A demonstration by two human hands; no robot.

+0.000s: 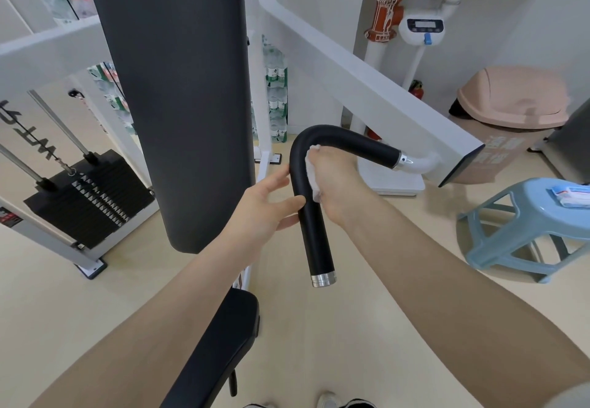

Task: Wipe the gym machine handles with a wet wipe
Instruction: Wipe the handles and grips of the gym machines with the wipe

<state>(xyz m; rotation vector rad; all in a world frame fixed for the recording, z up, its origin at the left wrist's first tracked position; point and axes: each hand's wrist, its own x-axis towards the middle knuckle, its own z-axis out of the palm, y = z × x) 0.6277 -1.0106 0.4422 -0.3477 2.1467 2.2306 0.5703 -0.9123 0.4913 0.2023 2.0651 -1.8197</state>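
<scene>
Black foam is covering the bent handle (311, 196), which is jutting from the white machine arm (367, 88) between the tall back pad (178, 88) and the blue stool (523, 216). The right hand (332, 180) is pressing a white wet wipe (311, 172) against the inner side of the bend, fingers wrapping round the tube with the wipe bunched under the palm. How far those fingers are closing on the far side is hidden, though they seem to be gripping fully. The left hand (265, 203) is steadying the straight lower run from the other side, fingers loosely curved, thumb and fingertips touching the foam without clamping it.

Several things could be going wrong from here. The wipe is crumpled into a small wad, so it is probably cleaning only a narrow strip; the outer curve and the stretch down to the chrome end cap (324, 280) risk being missed. The bare left hand is resting on the foam and may be re-soiling the part it touches. If the wipe slips out at the bend, it is likely falling to the floor (367, 327). A wipe packet (571, 195) is lying on the stool, near enough for a replacement.
</scene>
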